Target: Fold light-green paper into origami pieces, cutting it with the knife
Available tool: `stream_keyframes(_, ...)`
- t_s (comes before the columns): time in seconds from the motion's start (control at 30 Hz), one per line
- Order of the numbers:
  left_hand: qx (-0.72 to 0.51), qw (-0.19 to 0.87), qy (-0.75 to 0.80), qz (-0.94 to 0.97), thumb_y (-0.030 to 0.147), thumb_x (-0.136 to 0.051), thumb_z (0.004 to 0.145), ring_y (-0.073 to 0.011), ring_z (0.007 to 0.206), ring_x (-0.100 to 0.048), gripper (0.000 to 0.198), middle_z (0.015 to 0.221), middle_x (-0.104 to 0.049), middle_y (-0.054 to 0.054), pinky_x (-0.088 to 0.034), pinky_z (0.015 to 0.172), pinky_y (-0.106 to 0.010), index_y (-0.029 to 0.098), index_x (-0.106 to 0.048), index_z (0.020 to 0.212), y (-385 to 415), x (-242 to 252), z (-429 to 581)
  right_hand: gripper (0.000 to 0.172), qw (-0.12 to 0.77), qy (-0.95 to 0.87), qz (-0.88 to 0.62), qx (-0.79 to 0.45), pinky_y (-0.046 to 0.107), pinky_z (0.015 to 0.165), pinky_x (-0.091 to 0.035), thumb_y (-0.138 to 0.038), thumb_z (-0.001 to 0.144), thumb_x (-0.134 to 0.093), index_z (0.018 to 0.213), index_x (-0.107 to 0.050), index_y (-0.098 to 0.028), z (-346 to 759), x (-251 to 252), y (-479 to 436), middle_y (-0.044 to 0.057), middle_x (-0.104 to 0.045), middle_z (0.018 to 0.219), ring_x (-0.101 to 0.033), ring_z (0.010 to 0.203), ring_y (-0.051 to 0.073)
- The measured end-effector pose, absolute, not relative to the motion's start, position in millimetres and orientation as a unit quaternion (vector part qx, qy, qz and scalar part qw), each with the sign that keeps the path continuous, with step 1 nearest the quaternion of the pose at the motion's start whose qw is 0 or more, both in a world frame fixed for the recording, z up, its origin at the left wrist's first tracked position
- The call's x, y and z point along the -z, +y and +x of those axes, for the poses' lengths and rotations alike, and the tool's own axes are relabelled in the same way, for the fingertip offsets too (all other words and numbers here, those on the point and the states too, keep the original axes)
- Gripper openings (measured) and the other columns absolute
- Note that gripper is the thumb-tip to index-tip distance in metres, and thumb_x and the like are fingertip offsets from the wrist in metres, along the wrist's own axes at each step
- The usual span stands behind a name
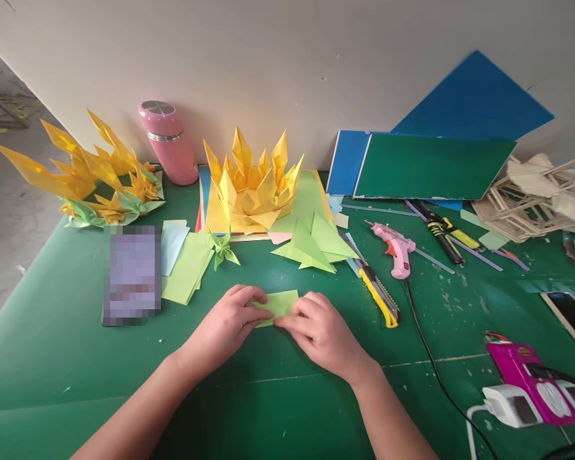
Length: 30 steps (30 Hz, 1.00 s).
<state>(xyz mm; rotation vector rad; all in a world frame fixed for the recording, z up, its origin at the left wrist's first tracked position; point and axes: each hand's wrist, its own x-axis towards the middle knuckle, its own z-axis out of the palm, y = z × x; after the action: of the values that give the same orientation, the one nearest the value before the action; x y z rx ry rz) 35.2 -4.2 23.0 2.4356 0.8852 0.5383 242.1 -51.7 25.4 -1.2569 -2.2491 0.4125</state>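
A small piece of light green paper (282, 303) lies on the table between my two hands, its lower edge folded or bent along the fingertips. My left hand (239, 312) pinches the paper's left end, and my right hand (319, 326) pinches its right end. Behind them is a folded green paper star-like shape (224, 249). Larger folded green triangles (311, 246) rest to its right. Left of my hands lie green paper sheets (186, 271) with a light blue slip (174, 248) on top. A yellow paper crown (256, 198) stands on coloured sheets at the back.
A yellow utility knife (378, 297) and a pink glue gun (397, 249) with a black cord lie right. A purple power strip (531, 380) is at the lower right. Left are a pixelated flat object (131, 275), another paper crown (105, 185) and a pink bottle (170, 147).
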Motion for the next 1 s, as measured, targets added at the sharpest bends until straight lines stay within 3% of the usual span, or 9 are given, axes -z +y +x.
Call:
stream_keyframes(0.13,-0.198,0.243,0.324,0.892,0.008,-0.048,0.089,-0.0198,0.093,-0.059,0.029,0.100,-0.063,-0.007,-0.054,0.081,-0.032,0.021,-0.073,0.091,-4.0,-22.9,35.3,0.028,0.229,-0.860,-0.437,-0.129,0.031,0.064,-0.035,-0.010,0.089,-0.049,0.095,-0.074,-0.021,240.1,-29.2,-53.2,0.003,-0.052,0.069,-0.042,0.070,0.017)
stream_keyframes(0.33,-0.197,0.244,0.323,0.893,0.004,-0.048,0.087,-0.0197,0.093,-0.059,0.031,0.102,-0.063,-0.007,-0.054,0.080,-0.032,0.021,-0.073,0.092,-4.2,-23.8,35.2,0.033,0.258,-0.824,-0.490,-0.117,0.032,0.065,-0.033,-0.002,0.079,-0.047,0.077,-0.076,-0.020,264.5,-28.6,-50.6,0.002,-0.047,0.062,-0.042,0.068,0.016)
stream_keyframes(0.5,-0.199,0.252,0.329,0.888,0.005,-0.049,0.087,-0.0197,0.094,-0.060,0.030,0.102,-0.063,-0.007,-0.054,0.081,-0.032,0.022,-0.073,0.091,-4.0,-24.3,35.7,0.033,0.265,-0.834,-0.476,-0.084,0.032,0.064,-0.034,-0.002,0.076,-0.047,0.076,-0.075,-0.021,273.4,-28.8,-50.8,0.001,-0.049,0.061,-0.042,0.067,0.016)
stream_keyframes(0.7,-0.216,0.274,0.331,0.877,0.005,-0.048,0.086,-0.0197,0.093,-0.060,0.031,0.100,-0.064,-0.006,-0.054,0.082,-0.033,0.022,-0.073,0.090,-3.5,-20.4,35.0,0.034,0.255,-0.870,-0.412,-0.087,0.033,0.065,-0.035,-0.005,0.081,-0.045,0.095,-0.073,-0.019,253.3,-26.3,-53.0,0.003,-0.052,0.068,-0.041,0.068,0.017)
stream_keyframes(1.0,-0.210,0.280,0.328,0.878,-0.004,-0.038,0.082,-0.0188,0.095,-0.060,0.045,0.101,-0.063,-0.007,-0.053,0.084,-0.032,0.021,-0.073,0.094,-3.5,-19.4,33.6,0.031,0.229,-0.877,-0.407,-0.113,0.033,0.066,-0.036,-0.007,0.085,-0.045,0.097,-0.071,-0.019,238.0,-25.0,-51.5,0.003,-0.054,0.071,-0.041,0.071,0.018)
